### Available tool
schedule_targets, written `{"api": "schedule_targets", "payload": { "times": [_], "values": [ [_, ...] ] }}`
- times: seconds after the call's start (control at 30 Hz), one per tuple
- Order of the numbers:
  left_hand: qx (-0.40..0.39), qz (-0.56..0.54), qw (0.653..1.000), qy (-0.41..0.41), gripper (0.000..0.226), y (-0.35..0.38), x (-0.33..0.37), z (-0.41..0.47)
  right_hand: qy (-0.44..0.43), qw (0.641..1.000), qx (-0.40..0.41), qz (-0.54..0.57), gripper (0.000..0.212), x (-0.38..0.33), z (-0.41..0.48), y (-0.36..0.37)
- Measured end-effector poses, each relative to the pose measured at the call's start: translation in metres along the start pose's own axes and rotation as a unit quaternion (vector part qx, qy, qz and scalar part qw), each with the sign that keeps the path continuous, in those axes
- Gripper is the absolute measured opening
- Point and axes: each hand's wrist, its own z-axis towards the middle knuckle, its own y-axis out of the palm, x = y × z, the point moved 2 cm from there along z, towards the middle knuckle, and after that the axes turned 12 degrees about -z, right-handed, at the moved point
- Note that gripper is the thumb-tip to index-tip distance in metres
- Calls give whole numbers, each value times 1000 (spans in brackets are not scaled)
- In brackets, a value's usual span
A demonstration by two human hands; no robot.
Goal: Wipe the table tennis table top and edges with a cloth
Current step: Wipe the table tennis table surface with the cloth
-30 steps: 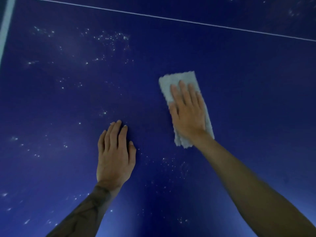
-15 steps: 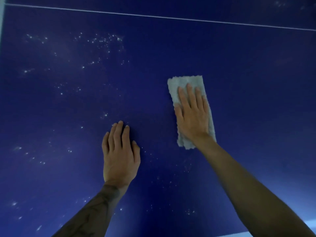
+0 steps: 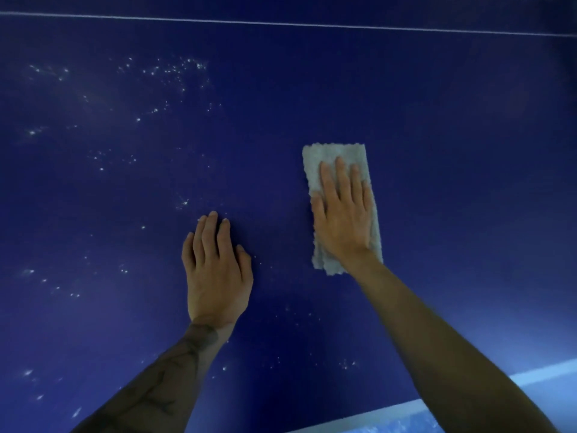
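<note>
Cloth (image 3: 331,155) is soft, light, bunches easily: your right hand (image 3: 343,223) presses it mid-panel, fingers (image 3: 342,178) straight; left hand (image 3: 217,276) flat on desk (image 3: 452,157).

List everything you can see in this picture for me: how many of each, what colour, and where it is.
table top: one, dark blue, fills almost the whole view
thin line: one, white, runs across the far part of the table
edge band: one, white, at the near edge, bottom right
specks: many, whitish, scattered mostly over the left half and near the arms
cloth: one, pale grey, folded into a strip, flat on the table right of centre
left forearm: one, tattooed, lower left
right forearm: one, bare, lower right
left hand: one, flat on the bare table, centre
right hand: one, fingers straight, pressing on the cloth
</note>
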Motion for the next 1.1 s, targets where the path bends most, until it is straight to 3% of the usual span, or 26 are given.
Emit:
{"api": "schedule_targets", "payload": {
  "times": [0.07,0.17,0.23,0.3,0.4,0.5,0.57,0.7,0.77,0.83,0.97,1.03,1.1],
  "values": [
    [1,-2,1000,1,51,-1,0,1,-13,1000,2,6,63,-31,-1,0],
    [3,2,1000,14,50,-3,1,-1,-174,984,23,-20,62,-55,-48,14],
    [2,10,1000,18,49,-4,3,-2,-246,968,26,-31,62,-35,-79,23],
    [-1,5,1000,12,50,-5,3,-2,-216,976,16,-33,62,1,-84,24],
    [1,-5,1000,8,49,-5,4,-2,-74,997,4,-23,61,33,-53,16],
    [9,-10,1000,8,49,-5,4,-3,4,1000,6,6,64,5,-27,8],
    [11,-16,1000,11,51,-6,5,-4,-41,999,10,4,64,-25,-42,11],
    [41,-34,999,-3,47,-13,7,-27,-239,970,28,-27,62,-25,-116,29],
    [43,-39,998,-5,48,-18,6,-55,-224,974,12,-31,62,6,-128,30],
    [31,-36,999,4,50,-19,8,-85,-146,989,6,-29,62,29,-112,26],
    [1,-10,1000,19,53,-9,8,-119,-36,999,7,5,63,8,-75,15],
    [-8,14,1000,26,53,-5,6,-121,-69,998,9,11,63,-19,-85,16],
    [-4,17,999,35,53,-2,4,-123,-170,985,24,-3,63,-33,-117,25]
  ]
}}
